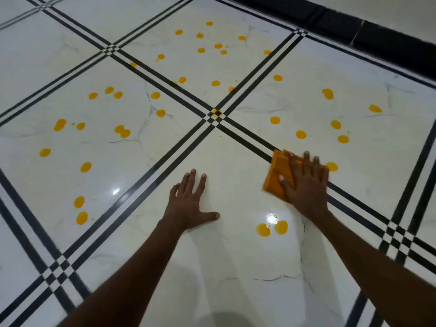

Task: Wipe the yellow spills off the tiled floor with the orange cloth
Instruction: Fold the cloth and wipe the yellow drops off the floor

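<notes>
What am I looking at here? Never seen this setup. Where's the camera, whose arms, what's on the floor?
There is no machine here: a person wears one wide-angle camera on the head, looking forward and down, so the two arms coming in from the bottom are their own. The surface is a white tiled floor with black stripe borders, dotted with many yellow spills. The right hand lies flat with straight fingers, pressing a folded orange cloth onto the floor; it is slightly blurred. The left hand rests spread on the bare tile and holds nothing. A dark skirting runs along the top right.
</notes>
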Available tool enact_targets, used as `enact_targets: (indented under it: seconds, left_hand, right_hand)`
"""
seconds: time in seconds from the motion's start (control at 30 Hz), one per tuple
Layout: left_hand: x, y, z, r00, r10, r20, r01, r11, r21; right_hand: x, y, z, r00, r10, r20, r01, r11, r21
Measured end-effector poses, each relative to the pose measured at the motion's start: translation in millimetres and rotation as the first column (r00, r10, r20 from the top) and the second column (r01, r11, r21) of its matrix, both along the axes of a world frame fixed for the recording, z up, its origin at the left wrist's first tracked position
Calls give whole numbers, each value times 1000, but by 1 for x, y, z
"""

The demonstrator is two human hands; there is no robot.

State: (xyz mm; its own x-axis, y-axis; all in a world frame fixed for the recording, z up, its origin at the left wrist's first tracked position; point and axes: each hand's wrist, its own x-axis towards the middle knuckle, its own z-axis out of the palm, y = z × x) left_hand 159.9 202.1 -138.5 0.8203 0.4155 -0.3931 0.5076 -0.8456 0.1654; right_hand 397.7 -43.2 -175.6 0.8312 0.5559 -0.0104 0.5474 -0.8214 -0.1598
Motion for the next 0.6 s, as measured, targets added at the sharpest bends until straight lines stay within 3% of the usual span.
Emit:
enact_targets:
  seconds: [0.07,0.17,0.23,0.3,0.43,0.6]
  left_hand:
    - [-3,-4,-8,999,19,50,-20,1000,19]
    - [-5,-7,-18,996,28,80,-31,999,32]
    - [-6,-3,-20,995,22,97,-26,999,39]
    - [-6,-2,-21,995,15,96,-19,999,38]
    - [-9,-2,-20,994,24,106,-30,998,49]
    - [-7,-2,-19,996,27,85,-30,999,37]
  right_hand:
    - [-54,-18,2,1000,-15,-22,15,1000,-17]
    - [-105,16,0,985,167,-50,-168,986,-15]
    - [-86,54,0,952,302,-45,-302,953,-5]
    - [-43,72,1,941,331,-66,-333,943,-22]
    - [-3,25,-6,997,73,-32,-74,997,-8]
    - [-96,-53,2,978,-192,-83,192,981,-7]
